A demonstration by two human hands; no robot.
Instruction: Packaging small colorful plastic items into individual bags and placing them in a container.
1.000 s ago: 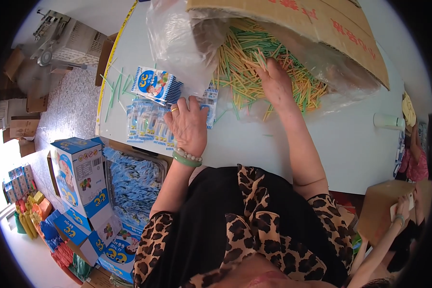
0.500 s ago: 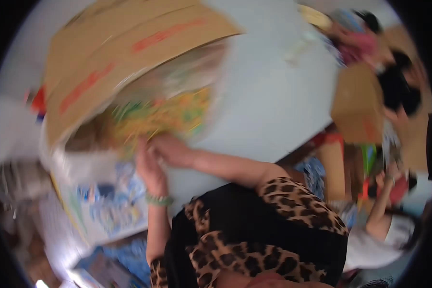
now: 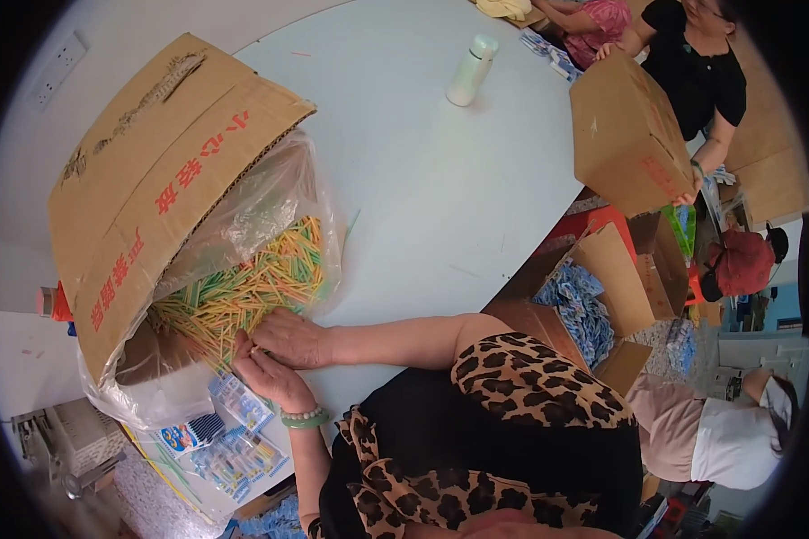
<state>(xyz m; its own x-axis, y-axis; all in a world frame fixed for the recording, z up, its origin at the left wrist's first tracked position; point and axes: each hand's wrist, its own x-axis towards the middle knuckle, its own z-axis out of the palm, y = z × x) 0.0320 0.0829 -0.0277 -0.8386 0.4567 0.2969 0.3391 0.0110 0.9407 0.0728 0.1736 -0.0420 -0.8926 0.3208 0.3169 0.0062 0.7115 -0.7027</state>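
Thin yellow, green and orange sticks [image 3: 261,280] lie heaped in a clear bag [image 3: 283,184] at the mouth of a brown carton [image 3: 184,153], which lies tipped on a pale table [image 3: 413,198]. At the heap's near edge the person's two hands are close together, the right hand [image 3: 289,340] just beside the left hand [image 3: 275,378] and seeming to touch it. The fingers of both are curled inward; whether they pinch any sticks cannot be told, as the fingertips are partly hidden. Bracelets [image 3: 304,419] circle the left wrist. Near that hand lie blue-and-white packets [image 3: 235,465], with a stripe-edged stack [image 3: 189,435] beside them, close to the bag. Well apart from the carton, across the table, stands a pale green bottle [image 3: 473,70]. At the right a co-worker [image 3: 692,63] in black holds a brown box [image 3: 625,130] with both hands; an open box [image 3: 625,278] nearby contains blue packages [image 3: 573,310]. Another person [image 3: 737,440] wears a white top.
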